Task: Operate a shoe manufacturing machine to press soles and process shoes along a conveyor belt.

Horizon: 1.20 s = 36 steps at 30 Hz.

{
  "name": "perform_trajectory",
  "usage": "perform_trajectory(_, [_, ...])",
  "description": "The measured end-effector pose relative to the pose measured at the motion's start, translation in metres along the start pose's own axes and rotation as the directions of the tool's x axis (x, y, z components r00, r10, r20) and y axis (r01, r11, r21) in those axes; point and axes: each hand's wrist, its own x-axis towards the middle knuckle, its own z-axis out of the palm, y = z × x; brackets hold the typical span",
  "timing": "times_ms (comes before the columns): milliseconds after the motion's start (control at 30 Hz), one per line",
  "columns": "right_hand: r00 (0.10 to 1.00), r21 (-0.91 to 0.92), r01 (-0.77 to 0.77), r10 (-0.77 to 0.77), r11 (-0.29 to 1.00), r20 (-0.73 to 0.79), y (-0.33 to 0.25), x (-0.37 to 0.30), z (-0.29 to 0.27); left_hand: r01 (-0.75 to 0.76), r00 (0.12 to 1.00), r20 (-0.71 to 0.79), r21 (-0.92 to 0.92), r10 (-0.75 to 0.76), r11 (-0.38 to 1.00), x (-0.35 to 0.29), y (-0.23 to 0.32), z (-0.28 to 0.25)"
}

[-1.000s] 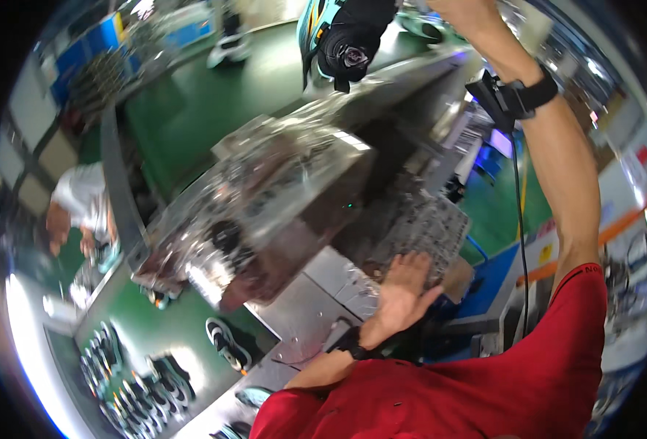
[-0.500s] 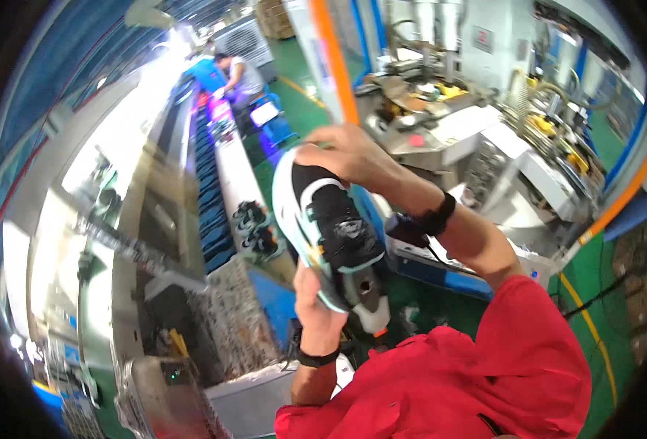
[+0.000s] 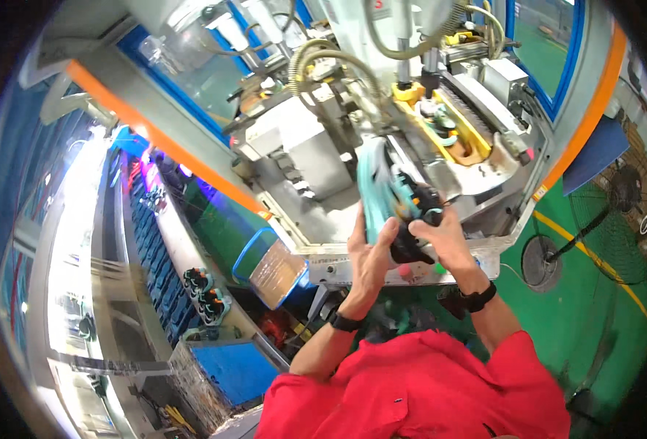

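Both of my hands hold a shoe [image 3: 382,194] with a pale teal sole and a black upper, somewhat smeared by motion. My left hand [image 3: 369,257] is closed on the sole side at its near end. On the black upper side, my right hand [image 3: 444,238] grips the same end with its thumb on top. The shoe points away from me, tilted on its side, above the front of a machine's metal bed [image 3: 323,219]. Beyond it to the right, another shoe [image 3: 439,119] sits inside a yellow cradle [image 3: 473,133] beneath vertical rods.
Orange-edged posts [image 3: 170,157] frame the machine on both sides. Several shoes [image 3: 208,296] lie on a long conveyor line at the left. A blue-rimmed bin [image 3: 276,272] stands near the machine's left corner. On the right is a floor fan [image 3: 616,227].
My view has swung right, from the conveyor to the machine. The shoe has come over the machine's front, and my right hand has shifted from its far end to its near end.
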Motion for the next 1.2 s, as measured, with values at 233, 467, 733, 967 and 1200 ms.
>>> perform_trajectory(233, [0.874,-0.228,0.076,-0.175,0.971,-0.453,-0.020,0.020,-0.131,0.055,0.944,0.316,0.124,-0.091,0.991,0.141,-0.084,0.084])
perform_trajectory(467, [0.731,-0.367,0.149,-0.352,0.918,-0.584,-0.073,0.006,-0.134,0.124,0.992,-0.107,0.647,-0.072,0.752,0.314,-0.173,0.101])
perform_trajectory(733, [0.772,-0.734,-0.023,-0.454,0.679,-0.444,-0.113,0.117,-0.140,0.232,0.973,-0.129,0.470,-0.193,0.852,0.323,-0.140,0.059])
perform_trajectory(967, [0.980,-0.938,-0.191,0.112,0.289,-0.166,-0.074,0.318,-0.059,0.622,0.782,0.257,-0.374,-0.568,0.687,0.158,-0.019,-0.069])
perform_trajectory(1200, [0.977,-0.980,-0.191,-0.086,0.064,-0.196,0.109,0.370,-0.017,0.378,0.898,-0.114,-0.295,-0.425,0.878,0.018,0.053,-0.195])
